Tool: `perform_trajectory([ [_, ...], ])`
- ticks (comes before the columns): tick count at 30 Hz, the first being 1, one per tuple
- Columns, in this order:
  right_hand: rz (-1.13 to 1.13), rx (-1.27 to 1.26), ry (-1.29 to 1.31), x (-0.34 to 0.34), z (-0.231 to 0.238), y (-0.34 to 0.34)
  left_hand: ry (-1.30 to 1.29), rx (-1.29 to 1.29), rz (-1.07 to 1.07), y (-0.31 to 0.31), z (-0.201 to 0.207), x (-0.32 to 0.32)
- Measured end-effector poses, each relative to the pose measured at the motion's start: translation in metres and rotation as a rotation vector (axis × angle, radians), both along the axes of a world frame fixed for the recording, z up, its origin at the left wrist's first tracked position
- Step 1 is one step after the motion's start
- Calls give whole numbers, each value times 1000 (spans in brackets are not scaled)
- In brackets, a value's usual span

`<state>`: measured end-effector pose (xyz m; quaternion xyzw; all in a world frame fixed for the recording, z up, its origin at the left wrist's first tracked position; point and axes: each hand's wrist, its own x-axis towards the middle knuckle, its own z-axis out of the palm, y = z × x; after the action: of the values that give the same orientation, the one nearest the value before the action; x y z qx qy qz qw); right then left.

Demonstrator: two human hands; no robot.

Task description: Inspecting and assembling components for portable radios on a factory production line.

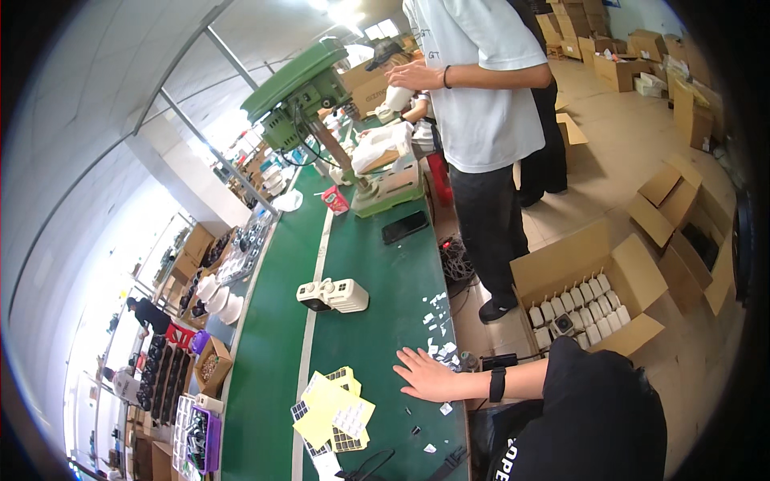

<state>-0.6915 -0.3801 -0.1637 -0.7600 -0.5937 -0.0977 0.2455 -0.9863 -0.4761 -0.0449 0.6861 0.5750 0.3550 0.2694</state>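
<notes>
Head view, then: is the person gripping anything?

Not with the right hand [429, 377]: it is empty, fingers spread, at the bench edge just beside the white scraps [434, 349]. The left hand is out of the picture, so I can't tell its grip.

Where are the white units?

What look like two of them [346, 297] stand side by side on the green bench [377, 345], beyond the yellow sheets [321, 417] and well apart from the hand.

How far along is it?

Part-way, I'd judge. Rows of white pieces [603, 283] already lie in the open carton [642, 280] on the floor; the two units are out. Whether they are finished, I can't tell. White labels [350, 418] on the top sheet suggest some are unused.

Other containers?

Another open carton [660, 196], at far right, holds something dark. At lower left, a purple basket [215, 449] holds dark parts, too small to identify.
</notes>
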Motion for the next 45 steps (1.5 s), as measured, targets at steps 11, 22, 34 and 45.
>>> perform_trajectory([
  [11, 6, 41, 26, 0, 0, 0, -118, -9, 247, -23, -20, -44],
  [22, 50, 71, 124, 2, 6, 2, 260, -185, 302, -59, -104, -104],
  [34, 22, -87, 45, 7, -1, 4, 496, -50, 660, -55, -112, -74],
  [45, 40, -34, 12, 3, 0, 4, 536, -39, 627, -55, -111, -73],
])
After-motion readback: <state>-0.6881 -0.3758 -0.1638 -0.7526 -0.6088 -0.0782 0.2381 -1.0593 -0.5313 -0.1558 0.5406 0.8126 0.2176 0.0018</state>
